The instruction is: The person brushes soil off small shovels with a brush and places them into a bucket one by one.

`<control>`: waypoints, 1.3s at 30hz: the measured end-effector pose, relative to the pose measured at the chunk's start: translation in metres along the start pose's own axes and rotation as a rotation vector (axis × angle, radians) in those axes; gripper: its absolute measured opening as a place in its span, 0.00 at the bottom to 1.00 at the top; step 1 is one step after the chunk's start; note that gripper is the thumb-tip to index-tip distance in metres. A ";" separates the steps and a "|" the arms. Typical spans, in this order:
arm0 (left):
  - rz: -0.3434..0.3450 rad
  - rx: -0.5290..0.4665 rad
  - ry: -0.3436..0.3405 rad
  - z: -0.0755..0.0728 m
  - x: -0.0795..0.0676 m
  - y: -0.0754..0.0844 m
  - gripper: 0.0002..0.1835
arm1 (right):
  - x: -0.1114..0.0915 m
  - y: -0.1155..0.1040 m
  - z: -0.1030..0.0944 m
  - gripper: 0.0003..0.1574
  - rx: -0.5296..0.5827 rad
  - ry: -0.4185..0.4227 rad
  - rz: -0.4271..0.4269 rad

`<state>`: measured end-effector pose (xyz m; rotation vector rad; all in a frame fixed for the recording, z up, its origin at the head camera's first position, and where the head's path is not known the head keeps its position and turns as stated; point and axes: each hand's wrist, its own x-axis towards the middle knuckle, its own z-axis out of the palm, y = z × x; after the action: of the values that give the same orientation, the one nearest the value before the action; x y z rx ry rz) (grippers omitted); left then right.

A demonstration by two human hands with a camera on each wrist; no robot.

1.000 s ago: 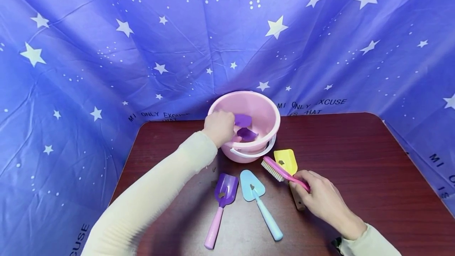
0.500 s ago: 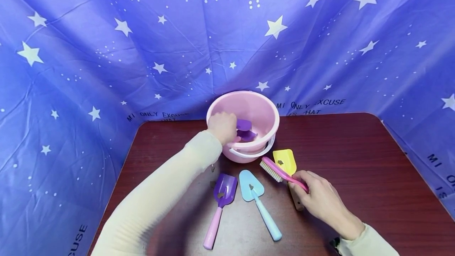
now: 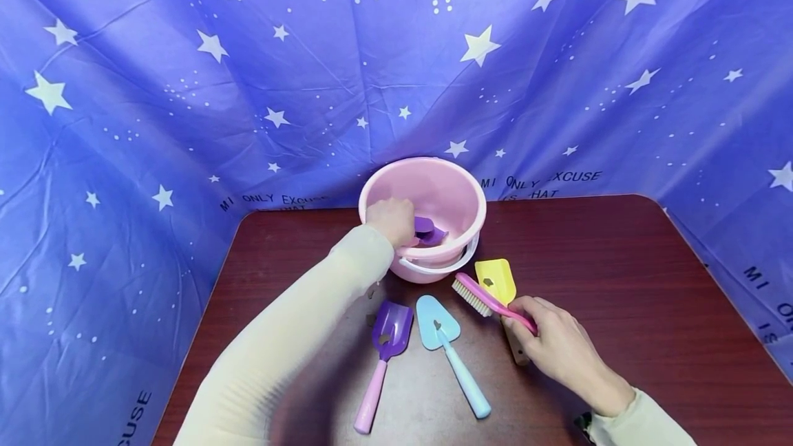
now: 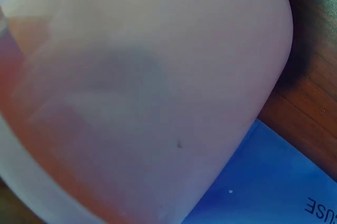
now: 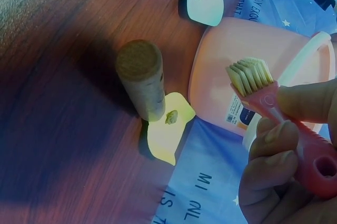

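Observation:
My left hand [image 3: 392, 220] reaches over the near left rim of a pink bucket [image 3: 461, 184], fingers curled round a shovel whose purple blade [image 3: 424, 224] points into it. That shovel's handle is hidden in the fist. Beneath lies another purple blade [image 3: 438, 235], beside a bit of pink at the wall. The bucket's side [image 4: 184, 103] fills the left wrist view, where the hand is out of sight. My right hand [image 3: 560, 346] grips a pink brush [image 3: 486, 296] by its handle, pale bristles [image 5: 250, 76] outward, over a yellow shovel [image 3: 495, 277] with a wooden handle [image 5: 139, 76].
On the dark red wooden table [image 3: 619, 260] lie a purple shovel [image 3: 392, 332] with a pink handle and a light blue trowel [image 3: 455, 356], both in front of the bucket. The bucket's white handle [image 3: 434, 268] hangs down its front. A blue starry cloth [image 3: 372, 54] stands behind.
My left hand has moved slightly right and down into the bucket, lowering the purple blade until it overlaps the one beneath. My right hand and the brush stay nearly still.

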<state>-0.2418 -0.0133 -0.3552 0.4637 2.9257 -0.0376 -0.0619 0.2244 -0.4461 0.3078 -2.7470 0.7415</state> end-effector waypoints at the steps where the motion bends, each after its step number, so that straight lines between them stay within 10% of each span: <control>1: -0.001 -0.001 -0.003 0.000 0.000 0.000 0.23 | 0.000 0.000 0.000 0.10 0.001 -0.002 0.001; 27: -0.027 0.012 -0.027 0.003 0.006 0.001 0.19 | -0.004 -0.001 0.000 0.10 -0.001 -0.017 0.026; 39: 0.011 -0.021 0.128 -0.013 -0.009 -0.006 0.06 | -0.003 0.000 0.000 0.09 -0.005 -0.002 0.006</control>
<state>-0.2375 -0.0210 -0.3407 0.4958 3.0451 0.0255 -0.0591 0.2245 -0.4469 0.3003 -2.7521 0.7366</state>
